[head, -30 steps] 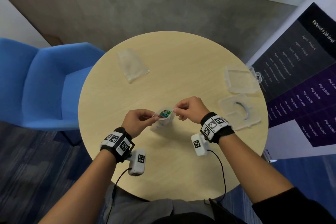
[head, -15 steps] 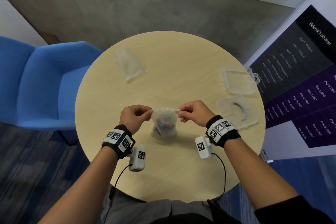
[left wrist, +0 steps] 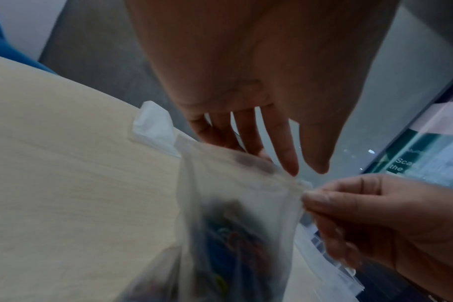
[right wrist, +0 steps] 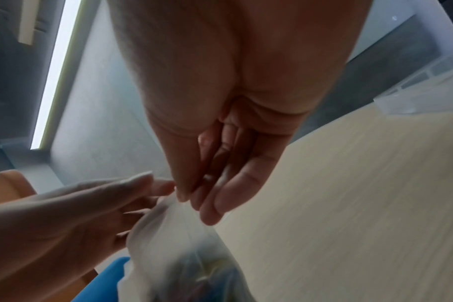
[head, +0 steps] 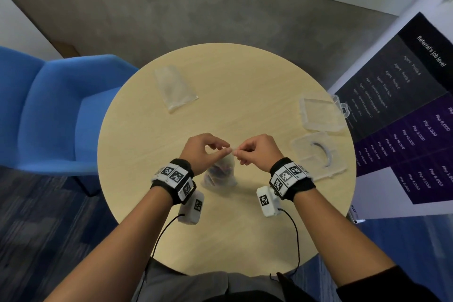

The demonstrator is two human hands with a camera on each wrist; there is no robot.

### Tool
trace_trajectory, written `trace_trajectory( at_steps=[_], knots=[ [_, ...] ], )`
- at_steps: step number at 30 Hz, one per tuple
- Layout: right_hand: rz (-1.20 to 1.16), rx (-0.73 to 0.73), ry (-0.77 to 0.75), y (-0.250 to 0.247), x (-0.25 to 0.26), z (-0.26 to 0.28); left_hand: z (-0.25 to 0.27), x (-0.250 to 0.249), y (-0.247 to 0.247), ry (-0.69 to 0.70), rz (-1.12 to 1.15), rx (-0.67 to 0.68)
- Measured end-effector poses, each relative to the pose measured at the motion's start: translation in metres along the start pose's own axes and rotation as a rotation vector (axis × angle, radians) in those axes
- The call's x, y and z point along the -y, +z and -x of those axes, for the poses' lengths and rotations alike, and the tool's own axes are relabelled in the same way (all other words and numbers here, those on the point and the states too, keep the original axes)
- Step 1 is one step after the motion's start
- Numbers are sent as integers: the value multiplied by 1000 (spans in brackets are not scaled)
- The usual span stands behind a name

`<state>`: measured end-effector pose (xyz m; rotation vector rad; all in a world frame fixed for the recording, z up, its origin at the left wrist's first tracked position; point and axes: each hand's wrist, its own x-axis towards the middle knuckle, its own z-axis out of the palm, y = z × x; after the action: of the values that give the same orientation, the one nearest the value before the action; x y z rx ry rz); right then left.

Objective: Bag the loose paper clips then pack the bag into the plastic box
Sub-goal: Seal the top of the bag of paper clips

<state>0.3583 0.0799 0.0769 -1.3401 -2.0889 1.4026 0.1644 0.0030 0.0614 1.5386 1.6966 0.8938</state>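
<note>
A second ago we held the bag (head: 221, 171) gaping between our hands, and now our left hand (head: 203, 152) and right hand (head: 257, 152) pinch its top together, paper clips (left wrist: 228, 241) hanging inside below our fingertips, so sealing looks underway and the plastic box (head: 318, 154), beside our right hand, comes next.

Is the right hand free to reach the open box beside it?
Probably not yet. The right hand and left hand both pinch the bag top. The box lies close on its right, nothing between.
</note>
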Motion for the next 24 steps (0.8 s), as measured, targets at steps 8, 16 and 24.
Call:
trace_trajectory(
  at_steps=[8, 16, 24],
  knots=[
    [-17, -14, -23, 7, -8, 4, -18, 5, 8, 67, -132, 77],
    [6, -135, -8, -5, -27, -3, -27, 18, -4, 118, -347, 103],
    [136, -11, -92, 8, -23, -18, -23, 16, -2, -26, -155, 112]
  ],
)
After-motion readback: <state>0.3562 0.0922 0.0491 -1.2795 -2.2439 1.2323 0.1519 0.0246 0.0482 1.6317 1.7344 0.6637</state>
